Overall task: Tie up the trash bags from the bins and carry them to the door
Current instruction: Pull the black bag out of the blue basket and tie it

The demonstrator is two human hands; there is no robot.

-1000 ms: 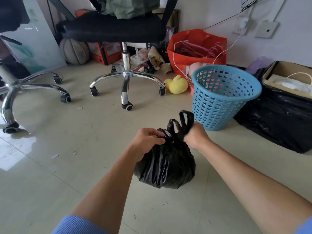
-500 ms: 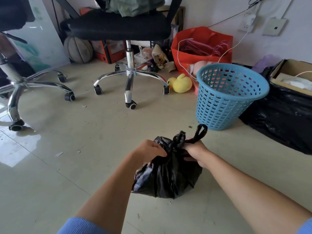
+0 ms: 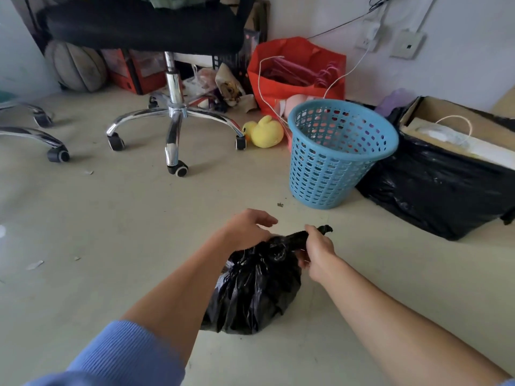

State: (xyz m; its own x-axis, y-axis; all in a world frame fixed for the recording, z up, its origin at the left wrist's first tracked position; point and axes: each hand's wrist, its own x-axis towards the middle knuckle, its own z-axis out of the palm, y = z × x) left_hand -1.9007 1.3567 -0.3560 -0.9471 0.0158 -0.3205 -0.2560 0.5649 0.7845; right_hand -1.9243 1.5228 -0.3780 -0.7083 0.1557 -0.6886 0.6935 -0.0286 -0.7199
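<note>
- The black trash bag sits on the floor between the person's forearms, near the blue perforated bin.
- The right hand is closed around one twisted bag handle.
- The left hand hovers over the knot with loosely spread fingers; its palm side is hidden.
- The left forearm covers the bag's left edge.
- The office chair is cut off at the top.

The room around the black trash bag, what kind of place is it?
Probably a small office or study used for storage: wheeled office chair, cluttered cardboard box, blue waste basket.
</note>
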